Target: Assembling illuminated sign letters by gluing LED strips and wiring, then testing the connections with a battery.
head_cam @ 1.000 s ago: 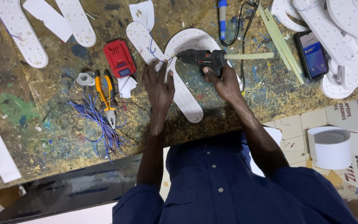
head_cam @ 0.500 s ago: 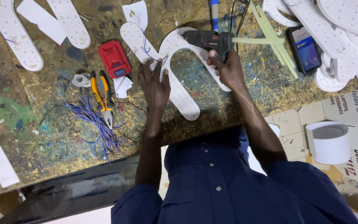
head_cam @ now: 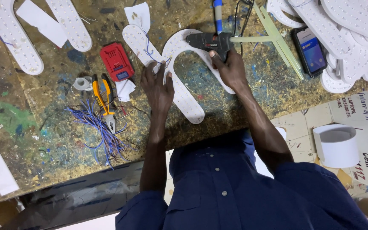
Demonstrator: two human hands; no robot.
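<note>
Left hand (head_cam: pixel 158 87) flat, fingers spread, pressing down on white arch piece (head_cam: pixel 179 72), palm on its left leg, fingertips by thin blue wire (head_cam: pixel 150 53) running across it. Nothing gripped there, only held down. Right hand (head_cam: pixel 231 70) closed round grip of black glue gun (head_cam: pixel 207 41), nozzle pointing left over top of arch, pale glue stick (head_cam: pixel 252 39) jutting out behind to the right. Arch lying flat on paint-spattered table (head_cam: pixel 56 140), dotted with small LEDs, curving from under left hand, up beneath gun, down under right hand; so between both hands and touching each. Second white dotted strip (head_cam: pixel 139 40) just beside arch, upper left, crossed by same blue wire.

Left of left hand: red battery pack (head_cam: pixel 116 61), scrap of white paper (head_cam: pixel 125 89), yellow-handled pliers (head_cam: pixel 103 100), tape roll (head_cam: pixel 81 83), tangle of blue wires (head_cam: pixel 103 134). Further left, more white dotted strips (head_cam: pixel 13 38). Right of gun, well apart: bundle of glue sticks (head_cam: pixel 282 40), phone (head_cam: pixel 311 50) with lit screen, heap of white cut shapes (head_cam: pixel 346 30). Blue pen (head_cam: pixel 218 15) above gun. Below table edge, right: white band roll (head_cam: pixel 336 145) on cardboard (head_cam: pixel 363 127). Dark blue shirt (head_cam: pixel 235 196) filling bottom.
</note>
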